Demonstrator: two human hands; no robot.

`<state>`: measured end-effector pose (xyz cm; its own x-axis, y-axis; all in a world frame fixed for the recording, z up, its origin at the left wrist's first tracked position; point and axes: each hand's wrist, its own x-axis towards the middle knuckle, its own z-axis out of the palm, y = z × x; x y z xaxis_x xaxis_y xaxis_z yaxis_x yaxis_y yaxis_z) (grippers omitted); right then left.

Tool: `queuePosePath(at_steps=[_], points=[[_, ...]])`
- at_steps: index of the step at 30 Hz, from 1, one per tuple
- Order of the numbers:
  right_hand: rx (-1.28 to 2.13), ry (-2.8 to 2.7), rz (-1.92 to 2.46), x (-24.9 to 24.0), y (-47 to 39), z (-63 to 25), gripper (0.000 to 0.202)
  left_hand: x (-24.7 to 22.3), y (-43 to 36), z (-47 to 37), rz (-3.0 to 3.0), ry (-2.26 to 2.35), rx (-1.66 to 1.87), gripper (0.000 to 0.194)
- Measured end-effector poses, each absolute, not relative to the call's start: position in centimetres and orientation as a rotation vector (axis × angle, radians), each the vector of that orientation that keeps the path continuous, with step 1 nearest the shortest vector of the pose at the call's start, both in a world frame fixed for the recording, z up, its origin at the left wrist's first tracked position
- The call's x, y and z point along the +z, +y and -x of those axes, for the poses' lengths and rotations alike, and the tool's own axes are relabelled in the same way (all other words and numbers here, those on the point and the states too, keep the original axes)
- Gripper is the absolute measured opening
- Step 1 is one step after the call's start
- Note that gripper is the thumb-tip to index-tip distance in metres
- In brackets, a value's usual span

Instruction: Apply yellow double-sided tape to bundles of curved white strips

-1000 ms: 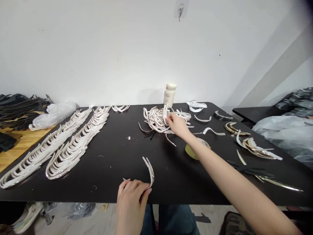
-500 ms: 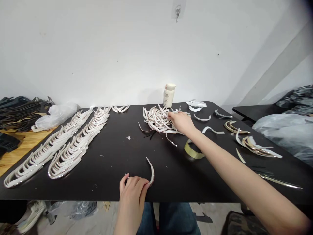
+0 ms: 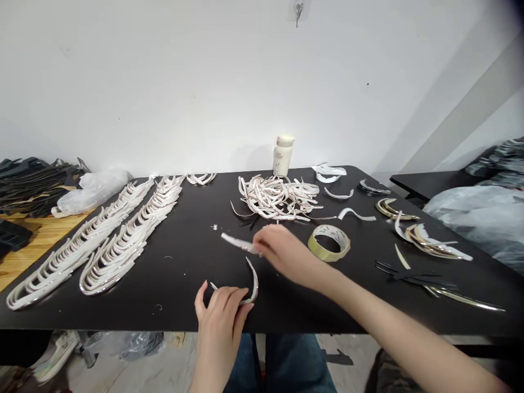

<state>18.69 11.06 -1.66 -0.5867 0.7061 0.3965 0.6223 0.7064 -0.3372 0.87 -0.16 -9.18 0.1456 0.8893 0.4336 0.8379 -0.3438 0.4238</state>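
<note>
Near the front edge of the black table, my left hand (image 3: 223,311) is closed on a curved white strip (image 3: 255,284) with a shiny edge, and its bent end sticks out to the right. Above and to the right, my right hand (image 3: 278,248) pinches another white strip (image 3: 237,243), which points left over the table; motion blurs it a little. Behind that hand lies a tangled pile of white strips (image 3: 278,197). A roll of tape (image 3: 329,243) lies on its side just right of my right hand.
Two long rows of nested white strips (image 3: 135,245) run along the left. A cream bottle (image 3: 283,156) stands behind the pile. Black strips (image 3: 415,275), gold-edged strips (image 3: 434,245) and a shiny strip (image 3: 470,300) lie at the right. A plastic bag (image 3: 96,191) is beyond the left edge.
My right hand has come from the pile toward me and left, bringing out one white strip. The tape roll is now uncovered. My left hand has stayed nearly in place.
</note>
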Motion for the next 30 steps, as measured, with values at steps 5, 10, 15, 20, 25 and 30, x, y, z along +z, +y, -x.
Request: queuePosePath(at_steps=[5, 10, 15, 20, 25, 30], points=[[-0.005, -2.66, 0.805, -4.1, 9.4, -15.3, 0.017, -9.6, -1.0, 0.0, -2.382, 1.979, 1.25, 0.022], [0.137, -2.796, 0.732, -5.0, 8.9, -14.9, 0.016, -10.0, -0.4, 0.5, -2.446, 1.978, 1.08, 0.047], [0.4, -2.725, 0.684, -4.1, 9.3, -17.4, 0.014, -9.6, 0.6, 0.1, -2.364, 1.767, 0.954, 0.032], [0.454, -2.762, 0.686, -4.3, 9.4, -18.9, 0.026, -8.6, 1.2, 0.2, -2.36, 1.701, 0.797, 0.014], [0.394, -2.537, 0.861, -5.1, 8.1, -18.9, 0.027, -7.6, 1.5, 0.2, -2.368, 1.668, 0.671, 0.019], [0.506, -2.227, 1.403, -6.5, 6.2, -19.0, 0.02, -6.8, 1.5, -0.2, -2.259, 1.69, 0.603, 0.013]])
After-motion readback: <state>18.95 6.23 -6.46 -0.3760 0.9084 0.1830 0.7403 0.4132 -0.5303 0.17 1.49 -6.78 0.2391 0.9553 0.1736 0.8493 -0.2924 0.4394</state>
